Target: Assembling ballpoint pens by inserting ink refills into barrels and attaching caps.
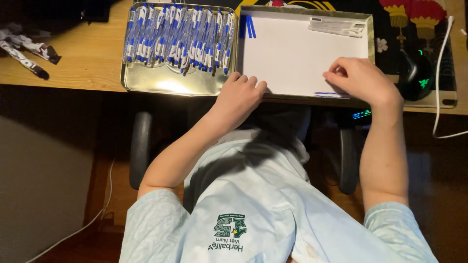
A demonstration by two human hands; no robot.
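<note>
Two shallow metal trays sit side by side on a wooden desk. The left tray holds several blue-and-white pens in a row. The right tray is lined with white paper. My left hand rests curled on the near rim between the two trays, holding nothing that I can see. My right hand is closed over thin blue pen refills at the near right of the white paper; whether it grips any is hidden. Two blue caps lie at the paper's far left, clear pen barrels at the far right.
A black computer mouse with green lights sits right of the white tray, on a dark mat with red lanterns. A white cable runs down the right side. Crumpled wrappers lie at the far left of the desk. Chair armrests show below the desk edge.
</note>
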